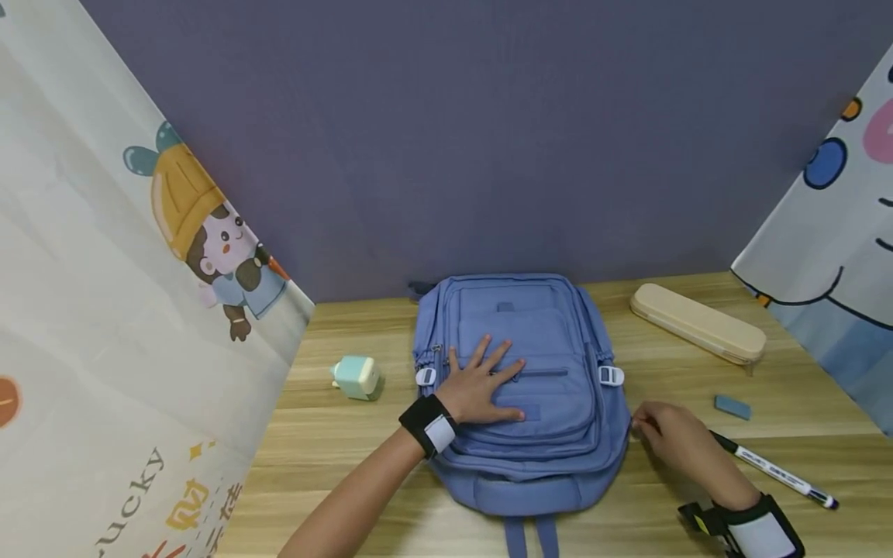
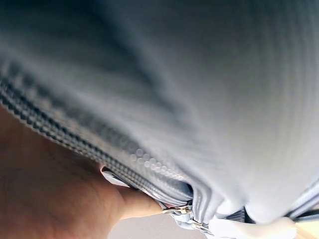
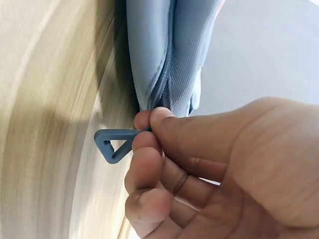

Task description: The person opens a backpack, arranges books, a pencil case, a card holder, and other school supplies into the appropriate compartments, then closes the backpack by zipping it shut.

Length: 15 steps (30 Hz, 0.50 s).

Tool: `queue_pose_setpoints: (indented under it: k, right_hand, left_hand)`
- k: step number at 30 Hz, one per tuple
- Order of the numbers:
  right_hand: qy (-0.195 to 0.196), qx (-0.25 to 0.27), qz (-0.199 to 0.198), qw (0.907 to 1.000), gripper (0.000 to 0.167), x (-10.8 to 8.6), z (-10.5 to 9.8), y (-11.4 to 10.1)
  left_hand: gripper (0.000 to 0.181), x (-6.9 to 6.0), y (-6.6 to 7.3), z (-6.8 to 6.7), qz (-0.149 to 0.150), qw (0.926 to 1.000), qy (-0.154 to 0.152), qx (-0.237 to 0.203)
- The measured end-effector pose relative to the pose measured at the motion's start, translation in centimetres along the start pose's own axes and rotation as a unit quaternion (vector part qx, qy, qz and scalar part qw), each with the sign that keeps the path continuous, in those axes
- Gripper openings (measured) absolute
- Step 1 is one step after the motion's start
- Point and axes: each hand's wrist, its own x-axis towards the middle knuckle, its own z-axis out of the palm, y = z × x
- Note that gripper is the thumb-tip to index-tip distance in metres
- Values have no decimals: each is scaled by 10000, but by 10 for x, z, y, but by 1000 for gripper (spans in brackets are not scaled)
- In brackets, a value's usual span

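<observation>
A blue backpack lies flat on the wooden table, its front pockets facing up and two straps at the near edge. Fingers spread, my left hand rests on the front of the pack. In the left wrist view that hand lies along blurred fabric and a zipper. At the pack's lower right side, my right hand pinches a zipper pull between thumb and forefinger. The right wrist view shows a blue triangular tab sticking out past the fingers of this hand, where the zipper ends.
A small mint-and-cream block-shaped item stands left of the pack. To the right lie a cream pencil case, a blue eraser and a black-capped white marker. A dark wall panel rises behind; printed curtains hang either side.
</observation>
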Motion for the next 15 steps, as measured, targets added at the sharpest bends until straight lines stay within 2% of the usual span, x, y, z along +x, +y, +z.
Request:
queue_pose_setpoints:
  k: [9,15]
  right_hand:
    - [-463,44,-47,9989,12,-14,-7,-5]
    - [-505,73,-55,9987,12,-20,-10,-12]
  left_hand:
    - [91,0,2,0,-49,10000,65,-42]
    - [91,-1,3,0,-43,10000,68,-39]
